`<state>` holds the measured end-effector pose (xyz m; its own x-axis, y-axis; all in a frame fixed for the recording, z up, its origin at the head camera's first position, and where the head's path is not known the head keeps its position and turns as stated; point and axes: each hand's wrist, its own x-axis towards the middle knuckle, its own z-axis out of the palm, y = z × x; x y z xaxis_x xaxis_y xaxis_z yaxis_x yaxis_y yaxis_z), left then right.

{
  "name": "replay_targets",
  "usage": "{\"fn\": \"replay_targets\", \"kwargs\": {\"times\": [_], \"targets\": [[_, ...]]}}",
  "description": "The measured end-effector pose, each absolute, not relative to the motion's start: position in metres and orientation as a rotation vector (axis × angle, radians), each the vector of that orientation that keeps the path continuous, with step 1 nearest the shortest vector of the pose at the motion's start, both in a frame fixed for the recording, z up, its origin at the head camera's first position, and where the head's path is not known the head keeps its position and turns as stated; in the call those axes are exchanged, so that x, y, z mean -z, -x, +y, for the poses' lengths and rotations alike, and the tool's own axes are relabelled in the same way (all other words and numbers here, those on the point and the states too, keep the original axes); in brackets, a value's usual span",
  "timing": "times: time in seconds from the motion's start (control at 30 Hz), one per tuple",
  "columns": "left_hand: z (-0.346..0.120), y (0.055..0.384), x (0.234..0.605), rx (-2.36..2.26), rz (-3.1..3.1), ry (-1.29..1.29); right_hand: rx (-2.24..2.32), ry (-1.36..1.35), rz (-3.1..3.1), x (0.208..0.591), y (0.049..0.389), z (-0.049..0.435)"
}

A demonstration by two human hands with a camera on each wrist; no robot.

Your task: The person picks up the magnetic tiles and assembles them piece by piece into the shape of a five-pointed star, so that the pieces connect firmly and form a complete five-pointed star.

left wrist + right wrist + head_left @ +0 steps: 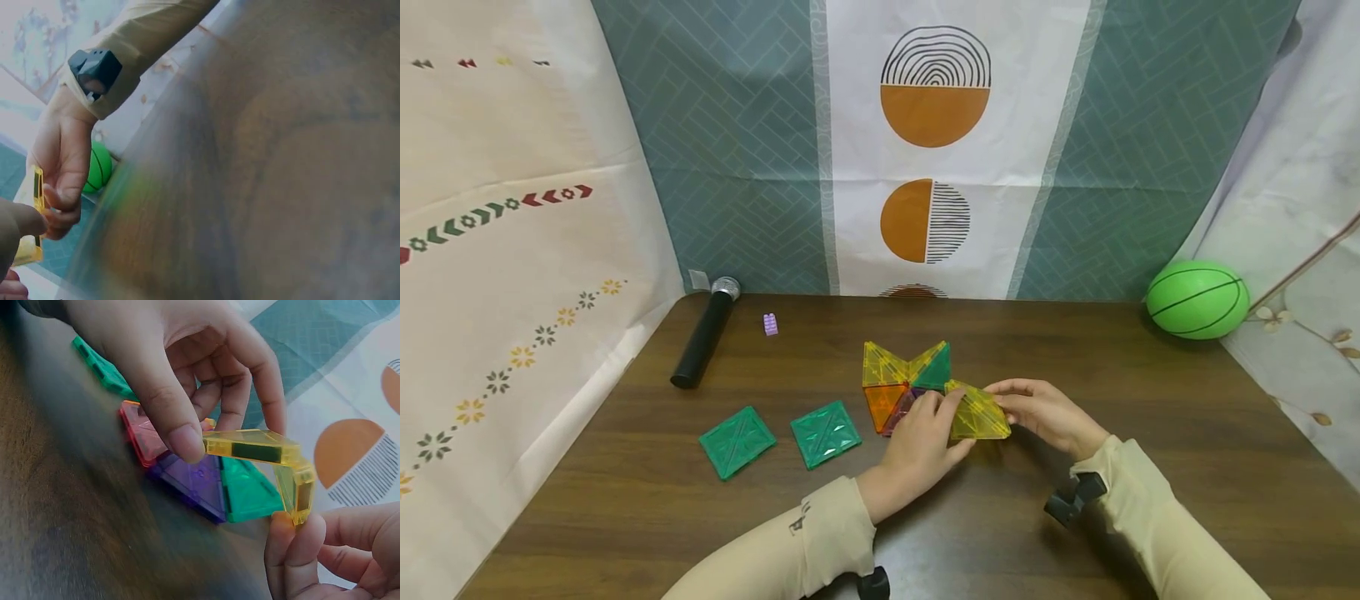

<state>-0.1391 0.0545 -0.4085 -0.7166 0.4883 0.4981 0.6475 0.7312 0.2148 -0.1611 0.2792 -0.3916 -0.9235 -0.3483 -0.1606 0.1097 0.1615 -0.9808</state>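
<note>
Two yellow triangular magnetic tiles [980,414], joined edge to edge and folded at an angle, are held between both hands above the table. My left hand [921,450] pinches one tile between thumb and fingers. From the other side my right hand [1048,414] grips the second tile with its fingertips, seen clearly in the right wrist view [297,494]. Just behind the left hand lies a cluster of translucent triangle tiles: yellow [882,367], green [932,368], orange [883,402] and purple [194,484]. The left hand partly hides this cluster in the head view.
Two green squares of paired triangles [737,442] [826,433] lie left of the cluster. Farther back are a black microphone [703,337] and a small purple block [771,324]. A green ball [1197,300] sits at the back right corner of the wooden table [625,483].
</note>
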Motion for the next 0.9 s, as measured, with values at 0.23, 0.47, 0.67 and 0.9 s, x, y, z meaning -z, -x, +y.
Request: {"fn": "replay_targets", "kwargs": {"times": [0.23,0.47,0.67,0.9], "targets": [[0.047,0.138,0.409,0.429,-2.538,0.773,1.780,0.269,2.049,0.395,0.175,0.263],[0.043,0.140,0.412,0.421,-2.554,0.717,1.783,0.249,2.024,0.397,0.187,0.252],[0.043,0.141,0.413,0.383,-2.561,0.686,1.761,0.276,2.002,0.398,0.195,0.247],[0.048,0.142,0.413,0.254,-2.558,0.644,1.735,0.248,1.978,0.396,0.202,0.243]]}}
